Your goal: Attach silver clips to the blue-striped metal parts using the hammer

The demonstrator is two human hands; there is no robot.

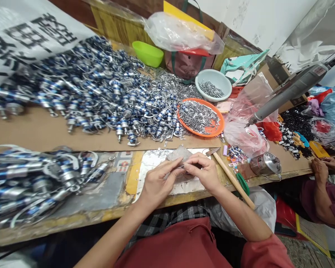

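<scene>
Presently I read the left hand (161,180) and right hand (203,171) pinched narrow over the grey block (181,152) — the small part (179,167) sits between their fingertips, neither hand nearer. Fingers cover its long axis; direction: cannot tell.

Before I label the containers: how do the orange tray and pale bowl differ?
The orange tray looks wider and sits nearer the camera; the pale bowl looks smaller, farther back. The tray's metal parts reach its rim in places; the bowl's leave much wall bare. Both are round.
</scene>
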